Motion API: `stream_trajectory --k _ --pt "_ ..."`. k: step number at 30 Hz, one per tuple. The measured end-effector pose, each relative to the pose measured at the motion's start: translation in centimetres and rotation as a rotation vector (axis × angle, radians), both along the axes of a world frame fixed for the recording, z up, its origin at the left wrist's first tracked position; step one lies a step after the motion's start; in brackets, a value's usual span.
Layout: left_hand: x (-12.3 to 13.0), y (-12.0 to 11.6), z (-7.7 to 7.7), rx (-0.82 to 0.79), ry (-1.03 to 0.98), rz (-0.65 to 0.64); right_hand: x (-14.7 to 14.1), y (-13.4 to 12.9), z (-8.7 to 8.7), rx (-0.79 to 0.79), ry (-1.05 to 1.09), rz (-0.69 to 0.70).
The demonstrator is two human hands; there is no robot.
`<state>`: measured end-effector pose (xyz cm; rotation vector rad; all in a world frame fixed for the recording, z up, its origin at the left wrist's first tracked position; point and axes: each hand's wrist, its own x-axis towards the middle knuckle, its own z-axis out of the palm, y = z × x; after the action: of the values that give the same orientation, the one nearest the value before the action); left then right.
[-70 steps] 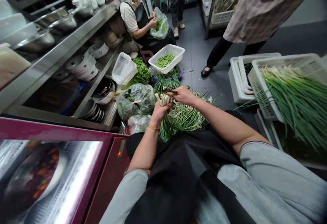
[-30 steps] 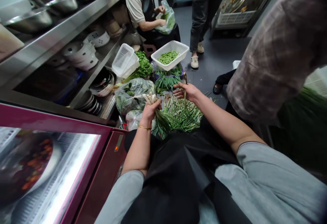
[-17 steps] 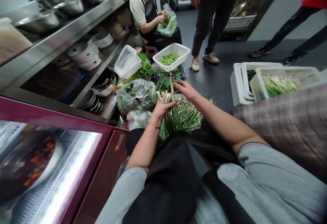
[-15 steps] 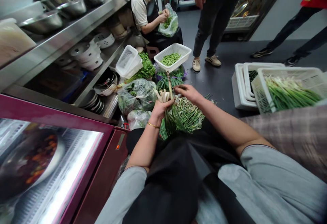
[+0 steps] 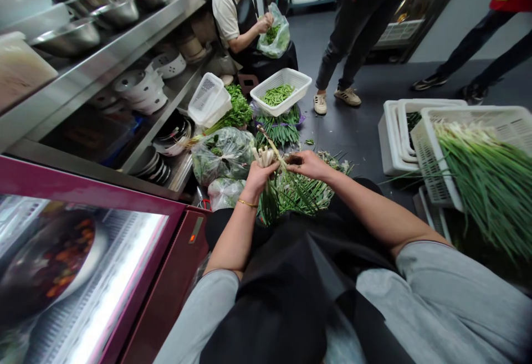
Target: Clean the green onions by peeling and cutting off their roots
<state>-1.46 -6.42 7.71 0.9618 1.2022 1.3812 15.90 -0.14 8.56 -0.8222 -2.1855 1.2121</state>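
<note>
Dark floor [image 5: 330,131] stretches behind a loose scallion pile [image 5: 310,191]. Above its left part, the left hand [image 5: 258,178], forearm slanting from the near left, is clamped round a scallion bunch [image 5: 265,157], white ends up. The right hand [image 5: 310,165], angled inward, pinches one brown-tipped stalk [image 5: 270,142] slanting far-left beside it.

Onion pile [image 5: 301,196] between bags [image 5: 224,159], left, and baskets [image 5: 432,156], right.
</note>
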Motion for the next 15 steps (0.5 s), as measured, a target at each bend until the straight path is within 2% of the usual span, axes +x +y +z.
stream_trajectory --k 3,7,10,15 --pt "0.1 0.2 -0.2 -0.013 -0.007 -0.018 -0.3 -0.5 -0.7 -0.025 -0.003 0.013" --pt "-0.1 0.3 -0.3 -0.05 -0.024 -0.05 -0.3 -1.1 -1.1 0.041 -0.073 -0.005" --pt "-0.7 0.3 0.1 -0.067 -0.045 -0.113 1.2 -0.3 -0.2 0.14 -0.149 0.006" --pt "-1.4 0.5 1.2 -0.075 -0.023 -0.14 5.0 2.0 2.2 0.38 -0.304 0.09"
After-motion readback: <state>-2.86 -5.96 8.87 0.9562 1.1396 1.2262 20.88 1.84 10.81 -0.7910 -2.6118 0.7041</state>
